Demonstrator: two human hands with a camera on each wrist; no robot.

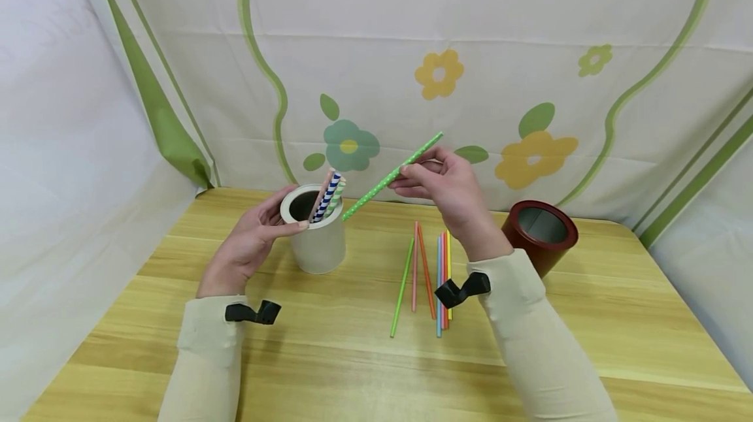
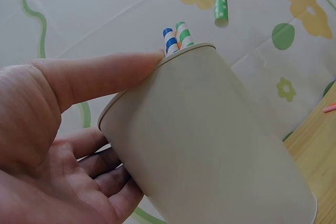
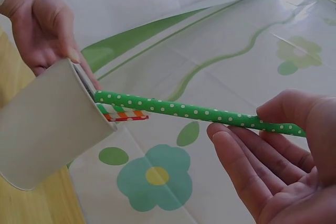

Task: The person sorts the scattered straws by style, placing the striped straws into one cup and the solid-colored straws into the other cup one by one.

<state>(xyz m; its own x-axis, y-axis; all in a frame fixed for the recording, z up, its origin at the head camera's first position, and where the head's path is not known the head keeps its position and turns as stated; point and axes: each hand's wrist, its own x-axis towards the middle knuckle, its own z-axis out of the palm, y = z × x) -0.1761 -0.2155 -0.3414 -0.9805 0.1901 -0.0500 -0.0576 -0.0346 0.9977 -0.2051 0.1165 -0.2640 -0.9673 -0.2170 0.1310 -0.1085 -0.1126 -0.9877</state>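
My left hand [image 1: 250, 236] grips a white cylindrical container [image 1: 319, 249], thumb on its rim and fingers around its far side. Several patterned paper straws stand in it, among them a blue-and-white striped straw [image 1: 326, 198] and a green-and-white striped straw [image 2: 184, 34]. Between thumb and fingers, my right hand [image 1: 444, 183] pinches a green straw with white dots [image 1: 393, 176]. That straw slants down to the left, its lower end close beside the container's rim in the head view. In the right wrist view, the straw [image 3: 184, 110] overlaps the rim.
On the wooden table [image 1: 329, 357] lie several plain straws, with a green straw [image 1: 402, 288] leftmost and a blue straw [image 1: 438, 291] further right. A dark red container [image 1: 523, 245] stands behind my right forearm. A flowered curtain [image 1: 376, 69] hangs at the back.
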